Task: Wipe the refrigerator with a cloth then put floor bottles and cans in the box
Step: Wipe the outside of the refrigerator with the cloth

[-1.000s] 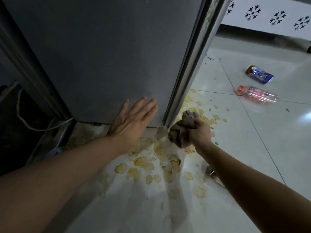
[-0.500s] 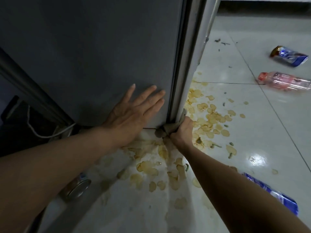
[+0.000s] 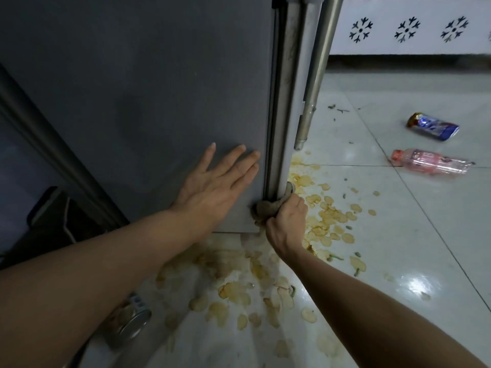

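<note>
**Refrigerator wipe in hand at the bottom corner**

Refrigerator (image 3: 159,88) stands on the floor (image 3: 398,248), and the wiping step looks under way. The right hand (image 3: 285,221) clamps a bunched cloth (image 3: 265,209) against the lower front corner at the door edge. The left hand (image 3: 216,184) lies flat, fingers straight, on the grey side panel beside it. A bottle (image 3: 430,162) and a can (image 3: 433,126) lie well apart near the far wall; another can (image 3: 130,321) sits at the near left. No box shows. Next, probably, the cloth must travel up the door edge.
</note>
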